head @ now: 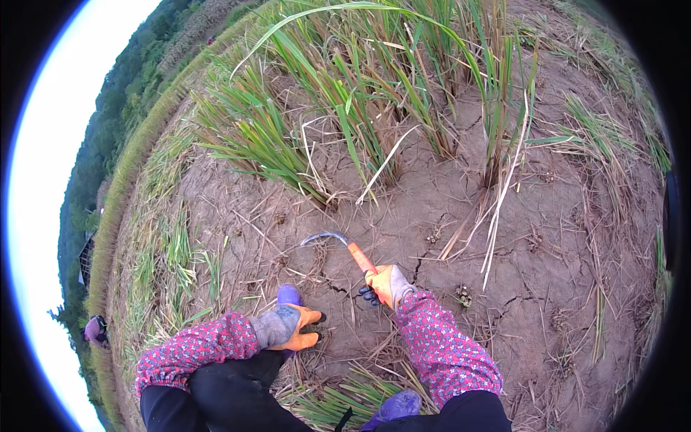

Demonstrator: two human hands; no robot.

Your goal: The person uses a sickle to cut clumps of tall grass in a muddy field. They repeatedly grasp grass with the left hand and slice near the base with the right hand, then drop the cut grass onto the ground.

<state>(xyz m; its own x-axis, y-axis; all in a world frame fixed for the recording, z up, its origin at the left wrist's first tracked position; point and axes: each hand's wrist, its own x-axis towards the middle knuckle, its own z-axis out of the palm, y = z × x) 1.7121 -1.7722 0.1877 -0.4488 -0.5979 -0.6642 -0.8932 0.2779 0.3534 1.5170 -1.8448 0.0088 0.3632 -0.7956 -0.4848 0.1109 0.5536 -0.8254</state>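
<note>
My right hand (384,285), in an orange-coated work glove, grips the orange handle (361,258) of a sickle. Its thin curved blade (324,235) hangs over the cracked soil and points left. My left hand (302,326), gloved alike, is by my left knee above a purple boot (290,295). Its fingers are apart and it holds nothing. Ahead of the blade stands a clump of green rice-like stalks (291,156), leaning left. A separate upright clump (494,135) rises farther right, with dry pale leaves drooping from its base.
More standing stalks (410,70) fill the far middle. Cut stalks (340,397) lie between my feet, beside my other purple boot (397,407). Cut greenery (173,248) is strewn at left, and short stubble (463,296) dots the soil. Another person (96,330) is at the far left edge.
</note>
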